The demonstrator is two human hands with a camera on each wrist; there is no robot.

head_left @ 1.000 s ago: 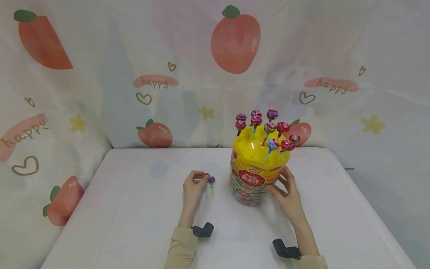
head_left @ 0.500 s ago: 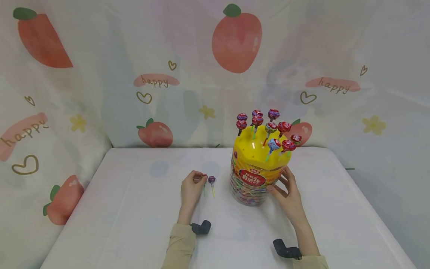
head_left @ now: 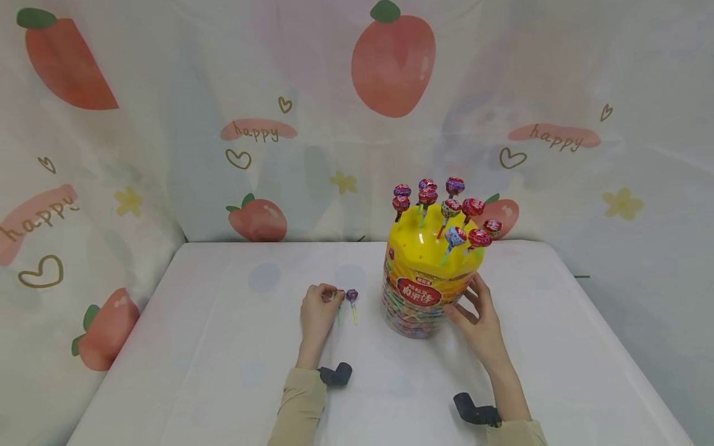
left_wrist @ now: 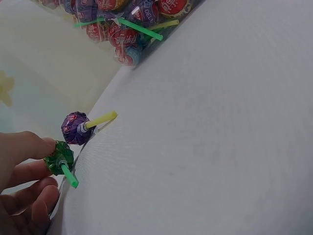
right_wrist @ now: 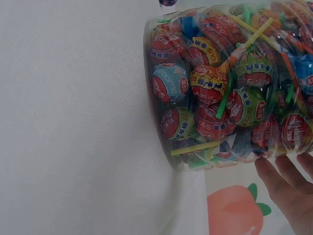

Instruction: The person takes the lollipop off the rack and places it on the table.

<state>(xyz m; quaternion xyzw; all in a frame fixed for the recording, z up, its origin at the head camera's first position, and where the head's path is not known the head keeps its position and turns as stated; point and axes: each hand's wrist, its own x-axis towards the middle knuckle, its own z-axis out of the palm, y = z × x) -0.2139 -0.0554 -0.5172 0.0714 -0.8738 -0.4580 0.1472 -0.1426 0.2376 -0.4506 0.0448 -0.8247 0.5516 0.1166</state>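
Down on the white table, my left hand (head_left: 317, 313) pinches a green-wrapped lollipop (left_wrist: 59, 159) by its head between thumb and fingers; its green stick points toward me. Just right of it lies a purple lollipop (head_left: 351, 296) with a yellow stick, apart from the hand. My right hand (head_left: 481, 325) holds the right side of a clear plastic jar (head_left: 415, 322), thumb in front and fingers round the side. Packed lollipops (right_wrist: 210, 85) fill the jar. Its yellow lid (head_left: 415, 248) bears several lollipops (head_left: 450, 209) standing upright or tilted in holes.
White cloth covers the table (head_left: 223, 371). Behind it hangs a backdrop (head_left: 312, 74) printed with peaches, hearts and flowers. A black wrist camera (head_left: 336, 375) sits on the left wrist, and another black camera (head_left: 474, 410) on the right.
My left hand has shifted slightly left with the green lollipop, widening the gap to the purple one. The right hand and the jar have stayed in place.
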